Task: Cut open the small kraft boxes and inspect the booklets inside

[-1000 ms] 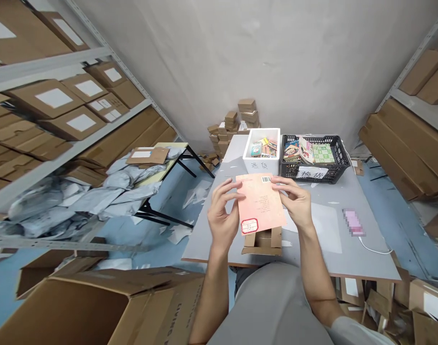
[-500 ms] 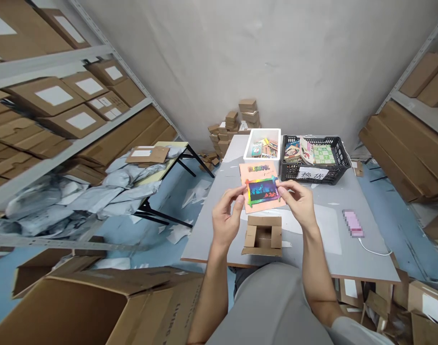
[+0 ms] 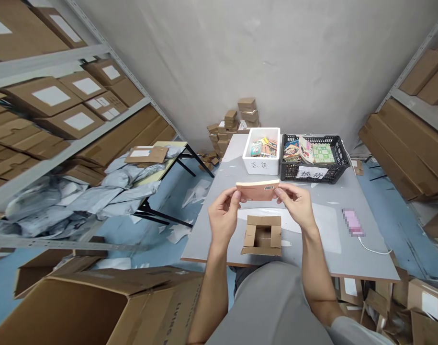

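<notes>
A thin pink-orange book (image 3: 256, 191) is held up over the table, tilted so that its page edge and a face with a barcode show. My left hand (image 3: 224, 210) pinches its left end between thumb and fingers. At the opposite end, my right hand (image 3: 297, 205) grips it the same way. Below the book, a small open cardboard box (image 3: 263, 235) stands on the grey table (image 3: 224, 230), its flaps spread; neither hand touches it.
At the table's back stand a white bin (image 3: 262, 165) and a black crate (image 3: 308, 174), both with books inside. A pink phone (image 3: 353, 223) with a cable lies at right. A large open carton (image 3: 161, 306) is at lower left. Shelves of boxes (image 3: 53, 96) flank the table.
Both hands have tipped the book over: its colourful picture cover faced me before, and now its barcode face and page edge show. The white bin's front is no longer covered by it.
</notes>
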`<action>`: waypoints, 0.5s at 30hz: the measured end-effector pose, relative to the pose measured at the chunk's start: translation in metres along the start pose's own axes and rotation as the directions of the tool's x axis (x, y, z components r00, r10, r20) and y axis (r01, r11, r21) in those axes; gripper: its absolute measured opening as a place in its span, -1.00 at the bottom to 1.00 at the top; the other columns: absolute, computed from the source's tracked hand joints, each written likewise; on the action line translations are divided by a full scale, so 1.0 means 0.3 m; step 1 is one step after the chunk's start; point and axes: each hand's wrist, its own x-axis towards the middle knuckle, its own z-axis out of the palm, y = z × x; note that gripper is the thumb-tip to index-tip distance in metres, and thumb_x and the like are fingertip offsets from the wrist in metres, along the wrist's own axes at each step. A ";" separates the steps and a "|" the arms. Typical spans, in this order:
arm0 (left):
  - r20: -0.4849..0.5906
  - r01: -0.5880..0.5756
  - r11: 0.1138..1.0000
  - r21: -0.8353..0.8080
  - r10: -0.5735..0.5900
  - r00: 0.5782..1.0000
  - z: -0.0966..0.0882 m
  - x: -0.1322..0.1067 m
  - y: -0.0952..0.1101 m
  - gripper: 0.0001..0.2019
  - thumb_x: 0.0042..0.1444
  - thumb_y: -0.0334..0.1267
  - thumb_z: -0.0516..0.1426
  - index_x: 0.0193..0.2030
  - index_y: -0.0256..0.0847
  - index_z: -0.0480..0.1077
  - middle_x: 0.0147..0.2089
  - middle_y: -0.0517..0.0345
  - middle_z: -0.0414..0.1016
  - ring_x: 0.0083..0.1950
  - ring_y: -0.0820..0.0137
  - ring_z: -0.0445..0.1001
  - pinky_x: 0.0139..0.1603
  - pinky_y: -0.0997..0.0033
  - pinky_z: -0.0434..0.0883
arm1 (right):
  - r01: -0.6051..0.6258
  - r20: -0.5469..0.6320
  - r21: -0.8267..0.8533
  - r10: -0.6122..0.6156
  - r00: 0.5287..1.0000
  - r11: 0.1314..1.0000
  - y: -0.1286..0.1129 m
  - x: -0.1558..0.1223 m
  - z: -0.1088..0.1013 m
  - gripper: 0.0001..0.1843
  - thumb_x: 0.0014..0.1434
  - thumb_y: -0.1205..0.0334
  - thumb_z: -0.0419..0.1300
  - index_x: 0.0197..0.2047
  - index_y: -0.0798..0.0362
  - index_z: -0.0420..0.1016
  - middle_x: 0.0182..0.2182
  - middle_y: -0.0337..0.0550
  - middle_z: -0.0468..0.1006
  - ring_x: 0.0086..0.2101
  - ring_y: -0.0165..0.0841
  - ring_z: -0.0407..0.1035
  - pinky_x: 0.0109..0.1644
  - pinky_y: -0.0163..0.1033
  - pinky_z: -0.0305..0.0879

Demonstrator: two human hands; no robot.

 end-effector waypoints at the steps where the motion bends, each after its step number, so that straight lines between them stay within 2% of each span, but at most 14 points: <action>1: 0.000 -0.038 0.999 0.010 0.038 0.999 -0.002 0.000 0.003 -0.53 0.49 0.24 0.27 -0.02 -0.16 0.73 -0.27 0.08 0.69 -0.31 0.35 0.61 -0.24 0.38 0.57 | -0.004 0.015 0.018 0.003 1.000 1.000 -0.001 0.001 -0.001 -0.51 0.39 -0.32 0.41 -0.16 -0.04 0.85 -0.33 -0.12 0.78 -0.37 -0.27 0.59 -0.32 -0.20 0.48; 3: 0.009 -0.123 0.991 0.046 0.123 0.992 -0.003 -0.003 0.011 -0.54 0.58 0.20 0.18 0.08 -0.13 0.72 -0.09 0.01 0.74 -0.17 0.32 0.66 -0.11 0.34 0.62 | -0.018 0.040 0.048 0.016 0.999 0.999 0.005 0.009 -0.004 -0.44 0.41 -0.39 0.36 -0.18 -0.05 0.84 -0.28 -0.09 0.81 -0.34 -0.25 0.62 -0.34 -0.19 0.51; 5: 0.028 -0.206 0.975 0.079 0.205 0.978 0.003 -0.010 0.022 -0.59 0.61 0.13 0.15 0.15 -0.09 0.70 0.03 -0.02 0.72 -0.01 0.27 0.69 0.02 0.30 0.65 | -0.049 0.041 0.081 0.046 0.998 0.995 0.027 0.029 -0.004 -0.44 0.33 -0.42 0.43 -0.16 -0.05 0.83 -0.23 -0.07 0.84 -0.30 -0.22 0.65 -0.31 -0.17 0.56; 8: 0.087 -0.312 0.947 0.076 0.305 0.948 0.036 -0.028 0.037 -0.70 0.57 0.01 0.24 0.22 -0.06 0.66 0.07 0.00 0.64 0.07 0.27 0.67 0.05 0.31 0.67 | -0.159 0.061 0.191 0.150 0.987 0.969 0.095 0.069 0.015 -0.39 0.13 -0.39 0.59 -0.04 -0.05 0.78 -0.22 -0.08 0.85 -0.24 -0.18 0.69 -0.16 -0.13 0.64; 11: 0.186 -0.415 0.898 0.144 0.387 0.903 0.103 -0.059 0.039 -0.69 0.46 -0.12 0.35 0.27 -0.04 0.64 0.10 -0.01 0.58 0.11 0.24 0.65 0.12 0.23 0.69 | -0.294 0.176 0.294 0.251 0.952 0.909 0.191 0.092 0.068 -0.26 -0.01 -0.42 0.63 0.02 -0.05 0.74 -0.27 -0.11 0.83 -0.23 -0.16 0.72 -0.06 -0.09 0.67; 13: 0.253 -0.490 0.840 0.234 0.434 0.865 0.158 -0.083 0.026 -0.69 0.39 -0.24 0.37 0.24 -0.06 0.66 0.15 -0.06 0.58 0.17 0.18 0.64 0.18 0.14 0.67 | -0.317 0.209 0.325 0.259 0.943 0.891 0.252 0.082 0.118 -0.29 0.06 -0.51 0.53 -0.03 -0.08 0.75 -0.26 -0.12 0.80 -0.18 -0.14 0.73 -0.02 -0.04 0.69; 15: 0.301 -0.546 0.780 0.306 0.465 0.833 0.210 -0.107 0.003 -0.71 0.34 -0.39 0.34 0.16 -0.07 0.68 0.17 -0.09 0.61 0.17 0.14 0.63 0.19 0.09 0.64 | -0.271 0.177 0.279 0.228 0.958 0.921 0.297 0.056 0.164 -0.36 0.24 -0.55 0.35 -0.04 -0.16 0.76 -0.22 -0.13 0.79 -0.07 -0.13 0.74 0.02 0.00 0.71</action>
